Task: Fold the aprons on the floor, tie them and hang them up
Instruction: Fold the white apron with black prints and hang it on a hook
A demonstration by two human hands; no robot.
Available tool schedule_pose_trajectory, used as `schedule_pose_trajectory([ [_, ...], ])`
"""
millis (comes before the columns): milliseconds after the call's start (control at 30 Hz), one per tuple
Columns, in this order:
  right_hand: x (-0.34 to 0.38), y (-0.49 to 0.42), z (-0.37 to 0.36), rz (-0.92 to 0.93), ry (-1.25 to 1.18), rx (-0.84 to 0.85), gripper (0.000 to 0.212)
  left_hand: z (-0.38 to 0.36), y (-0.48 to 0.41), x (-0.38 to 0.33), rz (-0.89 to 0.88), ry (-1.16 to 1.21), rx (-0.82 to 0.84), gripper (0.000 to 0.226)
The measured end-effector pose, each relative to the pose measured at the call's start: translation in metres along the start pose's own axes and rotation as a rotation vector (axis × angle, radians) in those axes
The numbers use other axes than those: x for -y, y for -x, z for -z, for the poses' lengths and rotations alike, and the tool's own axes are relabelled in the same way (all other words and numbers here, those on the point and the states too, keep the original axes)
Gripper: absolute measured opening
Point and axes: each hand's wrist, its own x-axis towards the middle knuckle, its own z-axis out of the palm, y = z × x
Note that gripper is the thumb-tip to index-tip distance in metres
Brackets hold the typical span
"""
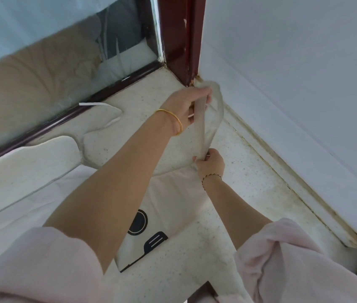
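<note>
A white apron (173, 200) with a black kitchen-tool print lies spread on the speckled floor below my arms. Its pale neck strap (201, 127) is pulled up into a loop between my hands. My left hand (188, 106), with a gold bangle on the wrist, grips the strap's upper part near the door frame. My right hand (209, 161), wearing a thin bracelet, pinches the strap where it joins the apron's top edge. Another white apron (27, 171) lies at the left along the glass door's base.
A dark red door frame (182, 40) stands in the corner ahead. A glass door with a dark bottom rail (68, 114) runs along the left. A white wall with a stained skirting (282, 176) bounds the right. My pink sleeves fill the lower corners.
</note>
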Motion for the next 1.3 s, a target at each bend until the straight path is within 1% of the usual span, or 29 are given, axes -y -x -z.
schedule_pose_trajectory([
  [100, -0.003, 0.004, -0.003, 0.026, 0.041, -0.034, 0.012, 0.003, 0.019, -0.027, -0.119, 0.041, -0.01, 0.012],
  [133, -0.003, 0.006, -0.004, 0.039, 0.056, -0.043, 0.007, 0.005, 0.025, -0.034, -0.142, 0.04, -0.025, 0.015],
  [167, -0.002, 0.008, -0.005, 0.052, 0.079, -0.052, 0.007, 0.009, 0.03, -0.039, -0.157, 0.013, -0.051, 0.019],
  [233, -0.001, 0.009, -0.005, 0.061, 0.105, -0.075, 0.02, 0.019, 0.038, -0.04, -0.168, -0.107, -0.113, 0.027],
  [300, -0.001, 0.01, -0.004, 0.056, 0.104, -0.085, 0.023, 0.029, 0.045, -0.035, -0.156, -0.219, -0.149, 0.033],
  [333, 0.0, 0.011, -0.004, 0.074, 0.117, -0.089, 0.021, 0.036, 0.051, -0.03, -0.144, -0.252, -0.151, 0.032],
  [400, -0.001, 0.015, -0.001, 0.141, 0.226, -0.106, 0.019, 0.05, 0.061, -0.021, -0.128, -0.268, -0.103, 0.022],
  [433, -0.002, 0.021, -0.001, 0.19, 0.31, -0.121, 0.022, 0.061, 0.069, -0.014, -0.113, -0.25, -0.055, 0.021],
  [467, -0.004, 0.025, -0.001, 0.24, 0.38, -0.146, 0.027, 0.072, 0.078, -0.008, -0.083, -0.234, 0.009, 0.027],
  [533, -0.009, 0.037, -0.001, 0.33, 0.432, -0.192, 0.033, 0.096, 0.093, 0.007, 0.012, -0.204, 0.107, 0.028],
  [633, -0.02, 0.056, -0.009, 0.454, 0.485, -0.187, 0.035, 0.13, 0.116, 0.035, 0.159, -0.153, 0.121, 0.021],
  [700, -0.026, 0.065, -0.017, 0.516, 0.542, -0.166, 0.035, 0.147, 0.124, 0.058, 0.238, -0.183, 0.042, 0.007],
  [800, -0.037, 0.074, -0.03, 0.582, 0.684, -0.099, 0.031, 0.173, 0.131, 0.097, 0.349, -0.369, -0.153, 0.04],
  [833, -0.04, 0.076, -0.033, 0.584, 0.73, -0.075, 0.031, 0.18, 0.13, 0.11, 0.37, -0.467, -0.196, 0.044],
  [933, -0.046, 0.08, -0.036, 0.575, 0.764, -0.038, 0.037, 0.186, 0.13, 0.136, 0.434, -0.777, -0.267, 0.036],
  [967, -0.047, 0.081, -0.035, 0.576, 0.766, -0.033, 0.038, 0.185, 0.131, 0.141, 0.454, -0.804, -0.282, 0.033],
  [1067, -0.048, 0.081, -0.033, 0.565, 0.796, 0.0, 0.038, 0.184, 0.138, 0.15, 0.483, -0.77, -0.281, 0.026],
  [1167, -0.049, 0.079, -0.032, 0.535, 0.836, 0.023, 0.037, 0.187, 0.14, 0.156, 0.463, -0.899, -0.275, 0.031],
  [1300, -0.046, 0.074, -0.032, 0.503, 0.869, 0.025, 0.038, 0.19, 0.138, 0.162, 0.35, -1.246, -0.287, 0.031],
])
